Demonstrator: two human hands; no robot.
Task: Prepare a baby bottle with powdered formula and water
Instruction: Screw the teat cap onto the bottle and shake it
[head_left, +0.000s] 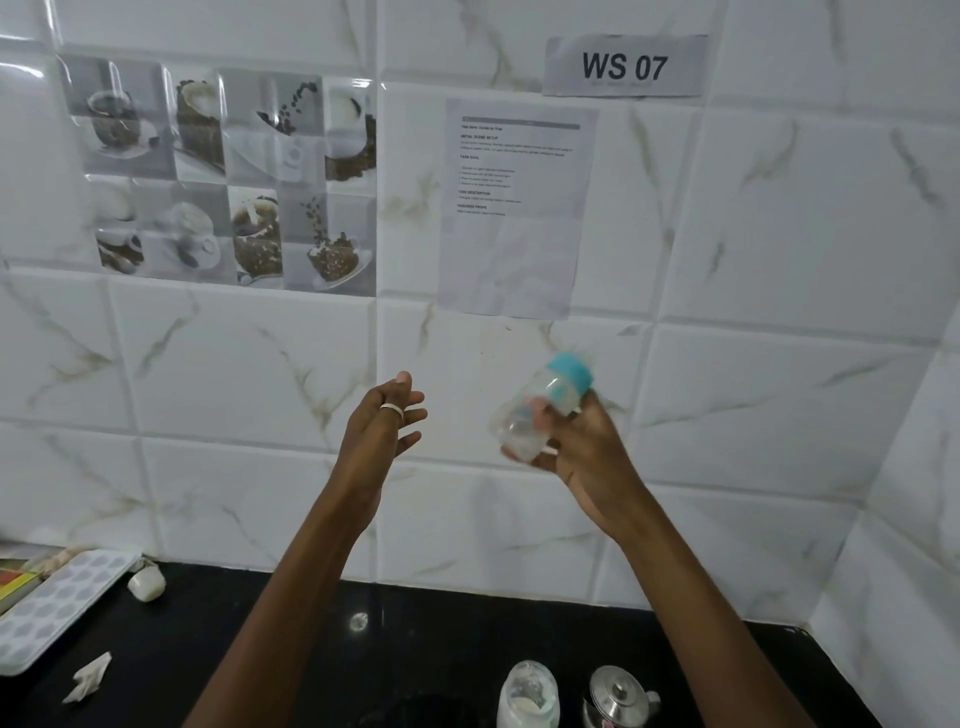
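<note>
Black counter (171, 639), white marble-look tiled wall (779, 260), left hand (382, 421) spread open, right hand (582, 447) gripping blurred baby bottle (540, 400)

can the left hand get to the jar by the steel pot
Probably yes: the left hand is open and empty, and the jar stands on the counter with nothing over it. The right hand holds the bottle up high, out of the way.

1 baby bottle (558, 389), 1 powder jar (529, 693), 1 steel pot (618, 696), 1 dimpled tray (57, 608), 1 paper scrap (88, 675), 1 printed page (519, 208), 1 WS 07 label (623, 66), 2 hands, left hand (387, 421), right hand (582, 447)
</note>
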